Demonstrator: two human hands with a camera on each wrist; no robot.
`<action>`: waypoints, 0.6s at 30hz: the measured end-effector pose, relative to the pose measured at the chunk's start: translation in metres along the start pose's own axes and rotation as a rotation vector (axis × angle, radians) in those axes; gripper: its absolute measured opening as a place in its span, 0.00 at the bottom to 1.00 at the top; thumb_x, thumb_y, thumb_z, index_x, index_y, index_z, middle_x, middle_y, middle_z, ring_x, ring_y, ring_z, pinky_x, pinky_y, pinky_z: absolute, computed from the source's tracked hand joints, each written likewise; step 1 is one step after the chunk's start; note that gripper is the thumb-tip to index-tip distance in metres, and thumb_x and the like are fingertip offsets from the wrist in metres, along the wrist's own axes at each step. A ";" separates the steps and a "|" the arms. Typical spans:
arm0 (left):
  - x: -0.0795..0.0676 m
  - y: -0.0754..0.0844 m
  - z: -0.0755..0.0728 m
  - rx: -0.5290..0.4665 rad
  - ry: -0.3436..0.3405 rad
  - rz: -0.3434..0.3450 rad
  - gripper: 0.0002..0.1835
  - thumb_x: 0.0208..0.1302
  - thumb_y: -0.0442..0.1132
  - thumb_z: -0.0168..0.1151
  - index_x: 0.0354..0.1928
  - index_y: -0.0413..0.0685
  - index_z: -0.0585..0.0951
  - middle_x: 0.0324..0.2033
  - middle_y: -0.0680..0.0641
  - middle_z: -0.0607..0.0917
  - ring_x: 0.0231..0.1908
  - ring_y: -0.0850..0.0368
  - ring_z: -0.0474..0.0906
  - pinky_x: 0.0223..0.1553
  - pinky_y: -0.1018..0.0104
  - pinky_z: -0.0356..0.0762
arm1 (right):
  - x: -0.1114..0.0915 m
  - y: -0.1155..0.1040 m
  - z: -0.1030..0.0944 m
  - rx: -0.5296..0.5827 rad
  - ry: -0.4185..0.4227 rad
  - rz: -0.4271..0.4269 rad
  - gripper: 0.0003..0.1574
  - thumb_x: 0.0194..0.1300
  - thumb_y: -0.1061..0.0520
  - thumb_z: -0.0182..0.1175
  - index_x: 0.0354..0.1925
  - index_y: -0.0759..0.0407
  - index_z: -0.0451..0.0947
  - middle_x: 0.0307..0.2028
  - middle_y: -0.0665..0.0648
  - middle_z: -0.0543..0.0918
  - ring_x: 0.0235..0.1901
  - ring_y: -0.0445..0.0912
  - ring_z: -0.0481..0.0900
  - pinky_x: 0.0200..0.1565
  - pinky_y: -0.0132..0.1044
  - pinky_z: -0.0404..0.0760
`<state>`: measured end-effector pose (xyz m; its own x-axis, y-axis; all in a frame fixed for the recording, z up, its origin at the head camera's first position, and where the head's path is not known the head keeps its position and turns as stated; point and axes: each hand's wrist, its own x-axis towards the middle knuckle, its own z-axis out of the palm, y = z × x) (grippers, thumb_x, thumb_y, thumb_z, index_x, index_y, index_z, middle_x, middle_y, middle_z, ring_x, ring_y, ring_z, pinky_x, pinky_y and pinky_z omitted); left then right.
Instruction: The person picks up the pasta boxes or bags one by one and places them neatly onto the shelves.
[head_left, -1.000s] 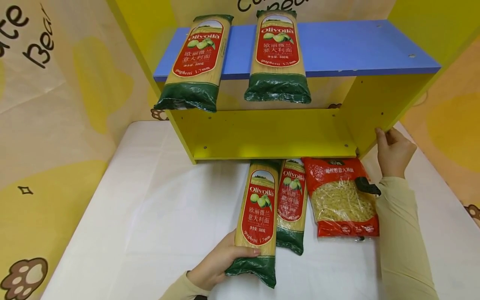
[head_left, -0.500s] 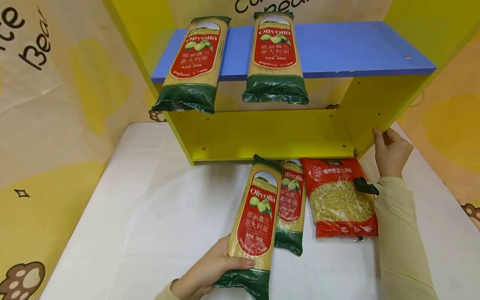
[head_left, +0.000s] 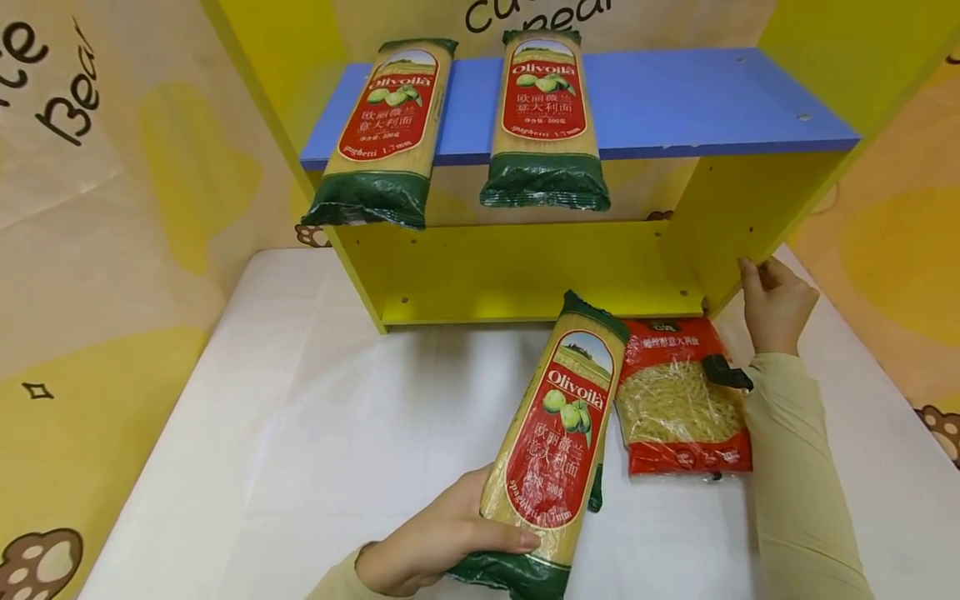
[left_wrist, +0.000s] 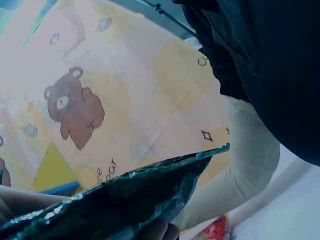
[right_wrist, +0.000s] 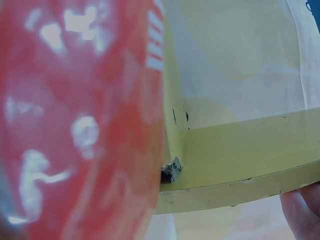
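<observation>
My left hand (head_left: 442, 533) grips a pack of spaghetti (head_left: 555, 433) near its lower end, thumb across the front. The pack leans to the right, its red label facing up; its green end (left_wrist: 145, 195) fills the lower left wrist view. Underneath, another spaghetti pack (head_left: 596, 490) is mostly hidden, with a bit of green showing. At the right, my right hand (head_left: 778, 308) holds the front edge of the yellow shelf's side panel (head_left: 723, 217) between thumb and curled fingers. Below it lies a red bag of spiral pasta (head_left: 678, 408), partly overlapped by the right sleeve.
Two more spaghetti packs, one left (head_left: 386, 133) and one beside it (head_left: 546, 121), lie on the blue shelf board (head_left: 675, 92), their lower ends jutting past its edge. The yellow bottom board (head_left: 517, 267) stands behind the held pack on a white-covered table (head_left: 300, 442).
My left hand has drawn the spaghetti pack back from the shelf, then swung it right, so it now covers most of the pack beneath. The right hand keeps its hold on the panel.
</observation>
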<state>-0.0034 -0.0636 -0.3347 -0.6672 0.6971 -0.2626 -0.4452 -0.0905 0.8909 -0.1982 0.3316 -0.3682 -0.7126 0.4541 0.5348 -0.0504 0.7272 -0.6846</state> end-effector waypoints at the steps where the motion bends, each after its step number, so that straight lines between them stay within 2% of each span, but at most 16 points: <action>1: 0.001 0.002 0.001 0.009 -0.009 0.008 0.28 0.57 0.29 0.62 0.60 0.36 0.67 0.43 0.43 0.83 0.41 0.55 0.80 0.44 0.67 0.77 | 0.000 0.000 0.000 -0.001 0.002 -0.004 0.21 0.67 0.51 0.57 0.43 0.70 0.82 0.36 0.71 0.83 0.23 0.13 0.60 0.30 0.15 0.61; 8: 0.005 0.020 0.012 0.033 -0.107 0.066 0.25 0.57 0.30 0.62 0.57 0.37 0.69 0.43 0.46 0.84 0.41 0.58 0.81 0.45 0.66 0.78 | 0.000 0.003 0.002 -0.010 0.014 -0.021 0.21 0.67 0.52 0.57 0.39 0.72 0.82 0.34 0.72 0.83 0.22 0.13 0.60 0.29 0.16 0.60; 12: 0.008 0.033 0.021 0.030 -0.169 0.124 0.25 0.58 0.30 0.62 0.58 0.39 0.69 0.44 0.47 0.83 0.43 0.59 0.80 0.48 0.65 0.77 | -0.002 0.002 0.002 -0.025 0.014 -0.026 0.22 0.67 0.52 0.57 0.37 0.72 0.83 0.33 0.71 0.83 0.21 0.13 0.59 0.29 0.16 0.60; 18: 0.014 0.052 0.033 0.058 -0.216 0.206 0.25 0.59 0.30 0.62 0.58 0.41 0.69 0.45 0.48 0.83 0.43 0.61 0.80 0.50 0.62 0.76 | -0.001 0.002 0.003 0.006 0.026 -0.024 0.20 0.67 0.54 0.56 0.42 0.72 0.82 0.34 0.72 0.83 0.22 0.12 0.60 0.30 0.15 0.60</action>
<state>-0.0164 -0.0352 -0.2799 -0.5947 0.8039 0.0052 -0.2746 -0.2092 0.9385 -0.1991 0.3311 -0.3718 -0.6924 0.4500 0.5639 -0.0715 0.7349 -0.6743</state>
